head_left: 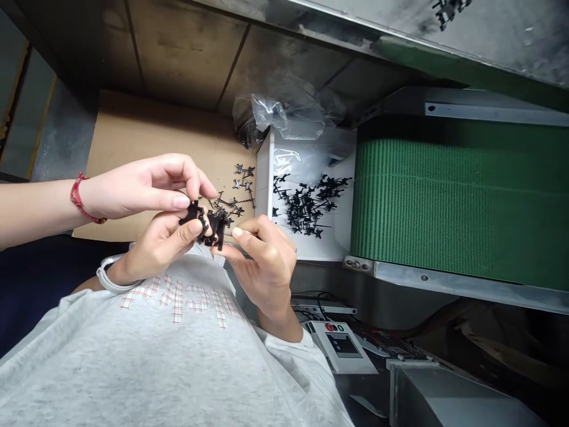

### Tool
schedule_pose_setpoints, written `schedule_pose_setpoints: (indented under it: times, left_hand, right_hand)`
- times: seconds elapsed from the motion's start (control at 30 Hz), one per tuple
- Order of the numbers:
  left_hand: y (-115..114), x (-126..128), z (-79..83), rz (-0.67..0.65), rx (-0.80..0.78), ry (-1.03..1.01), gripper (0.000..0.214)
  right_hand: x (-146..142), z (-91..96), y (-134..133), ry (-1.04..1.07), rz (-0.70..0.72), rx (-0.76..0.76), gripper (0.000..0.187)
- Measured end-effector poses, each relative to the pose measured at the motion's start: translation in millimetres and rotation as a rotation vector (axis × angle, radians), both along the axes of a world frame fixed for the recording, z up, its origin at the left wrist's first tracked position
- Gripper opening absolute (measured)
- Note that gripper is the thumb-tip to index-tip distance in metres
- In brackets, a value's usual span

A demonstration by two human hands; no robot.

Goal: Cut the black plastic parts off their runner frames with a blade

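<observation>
Close to my chest, my left hand (162,246), with a white band at its wrist, grips a small black plastic part (216,228) between thumb and fingers. My right hand (264,252) is closed at the part's right side; one fingertip touches its lower edge and the thumb lies just beside it. From the left, another person's hand (151,184) with a red bracelet reaches over my left hand, its fingertips at the part's upper left end. Fingers cover much of the part, so its full shape is hidden.
Several small black parts (242,185) lie on a cardboard sheet (133,133). A white bin (265,172) holds a pile of black parts (306,207). Clear plastic bags (288,115) sit behind it. To the right runs a green conveyor belt (444,201), with a control box (342,347) below.
</observation>
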State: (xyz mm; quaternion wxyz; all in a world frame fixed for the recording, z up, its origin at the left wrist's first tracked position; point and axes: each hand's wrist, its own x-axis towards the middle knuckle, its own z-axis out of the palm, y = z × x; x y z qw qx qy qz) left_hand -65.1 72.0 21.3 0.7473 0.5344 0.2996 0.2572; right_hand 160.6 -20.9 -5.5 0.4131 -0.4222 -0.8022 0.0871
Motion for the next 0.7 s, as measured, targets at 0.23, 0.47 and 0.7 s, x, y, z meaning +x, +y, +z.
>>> schedule_pose_setpoints:
  times: [0.23,0.47,0.7]
  left_hand:
    - [-6.5,-0.3,4.3,0.022,-0.108,-0.064,0.02]
    - [-21.5,-12.4,-4.1,0.097,-0.346,-0.233,0.033]
    - [-99.9,15.6,-23.7,0.625,-0.215,-0.29,0.02]
  right_hand:
    - [-4.0,-6.2,-4.1,0.361,0.125,-0.164,0.041]
    - [-16.9,-5.0,-2.6,0.569,0.164,-0.191,0.026]
    - [-27.2,-14.4,-13.3,0.589,0.137,-0.332,0.023]
